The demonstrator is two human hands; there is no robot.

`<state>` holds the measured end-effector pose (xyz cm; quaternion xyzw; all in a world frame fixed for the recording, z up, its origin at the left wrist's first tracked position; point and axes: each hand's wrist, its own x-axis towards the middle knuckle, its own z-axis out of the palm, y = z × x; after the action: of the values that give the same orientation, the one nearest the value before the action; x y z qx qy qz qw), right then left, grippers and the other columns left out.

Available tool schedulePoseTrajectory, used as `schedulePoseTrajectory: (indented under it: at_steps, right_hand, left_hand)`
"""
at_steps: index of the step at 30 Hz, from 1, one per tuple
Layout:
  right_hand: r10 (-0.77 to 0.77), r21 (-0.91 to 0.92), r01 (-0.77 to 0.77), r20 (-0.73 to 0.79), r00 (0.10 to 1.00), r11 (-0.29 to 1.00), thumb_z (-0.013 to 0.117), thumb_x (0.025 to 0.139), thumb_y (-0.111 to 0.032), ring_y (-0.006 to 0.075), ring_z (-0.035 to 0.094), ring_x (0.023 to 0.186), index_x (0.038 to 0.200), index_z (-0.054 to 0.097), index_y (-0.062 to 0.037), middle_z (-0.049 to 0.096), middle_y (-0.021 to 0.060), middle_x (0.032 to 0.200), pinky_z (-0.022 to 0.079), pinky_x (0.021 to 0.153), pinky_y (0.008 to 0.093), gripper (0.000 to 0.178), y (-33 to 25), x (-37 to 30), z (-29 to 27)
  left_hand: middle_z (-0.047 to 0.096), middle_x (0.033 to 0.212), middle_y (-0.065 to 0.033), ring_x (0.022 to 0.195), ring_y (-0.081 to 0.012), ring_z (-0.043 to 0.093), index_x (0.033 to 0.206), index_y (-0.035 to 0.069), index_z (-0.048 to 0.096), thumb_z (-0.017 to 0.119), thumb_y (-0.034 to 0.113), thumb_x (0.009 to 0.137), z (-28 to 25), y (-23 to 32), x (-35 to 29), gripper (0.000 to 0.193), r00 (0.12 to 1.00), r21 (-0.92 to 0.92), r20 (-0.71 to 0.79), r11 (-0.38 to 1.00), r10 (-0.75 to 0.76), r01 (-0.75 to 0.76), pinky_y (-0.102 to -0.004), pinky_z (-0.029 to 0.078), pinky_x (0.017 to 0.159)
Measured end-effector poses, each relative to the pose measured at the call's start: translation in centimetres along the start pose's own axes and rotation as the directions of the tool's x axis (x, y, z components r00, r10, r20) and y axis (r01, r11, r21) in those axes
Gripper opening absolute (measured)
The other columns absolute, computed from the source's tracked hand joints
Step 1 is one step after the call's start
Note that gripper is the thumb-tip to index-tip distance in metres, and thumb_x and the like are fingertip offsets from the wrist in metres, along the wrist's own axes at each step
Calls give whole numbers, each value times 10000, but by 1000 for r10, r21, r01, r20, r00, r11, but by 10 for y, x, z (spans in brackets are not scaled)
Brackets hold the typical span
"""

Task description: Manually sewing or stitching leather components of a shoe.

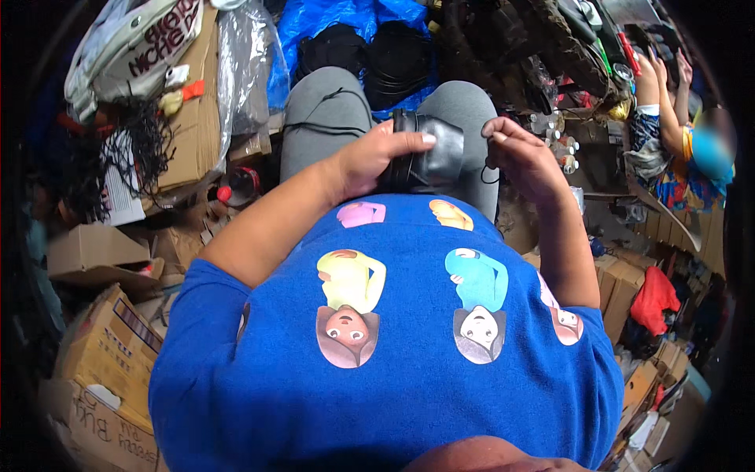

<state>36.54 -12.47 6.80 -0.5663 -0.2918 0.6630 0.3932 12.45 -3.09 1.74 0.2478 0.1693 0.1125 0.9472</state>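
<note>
My left hand (371, 157) is closed around a shiny black leather piece (442, 154), with its thumb lying on top. The piece looks curved, like a shoe upper, but its exact kind is unclear. It rests over my lap, close to the blue shirt. To its right, my right hand (528, 157) is raised with thumb and fingers pinched together. A thin black cord (486, 178) loops down from those fingertips. Another black cord (318, 122) lies across my left thigh in grey trousers.
Stacked black pieces (399, 63) lie on blue plastic sheeting (295, 22) beyond my knees. At left are a tangle of black cords (145, 153), a dark bottle (242, 187) and cardboard boxes (98, 256). Small bottles (566, 149) stand at right, near another person (672, 130).
</note>
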Motion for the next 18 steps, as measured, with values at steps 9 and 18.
schedulePoseTrajectory:
  at_steps: [9,18]
  right_hand:
    - [-127,-157,110,-104,986,981,685,865,-365,32,419,680,1129,593,-42,505,-76,796,353,633,183,427,-6,14,30]
    - [-174,-61,187,175,969,980,706,862,-229,15,435,719,836,591,-90,526,-86,779,342,649,186,182,-3,36,44]
  left_hand:
    - [572,1156,-205,1078,-372,548,1238,19,534,714,182,792,9,17,1,507,835,936,291,44,467,-350,-420,413,977]
    - [561,1279,-138,1161,-219,555,1345,-33,426,749,114,692,-14,36,-23,743,994,143,84,986,71,-82,-361,423,1004]
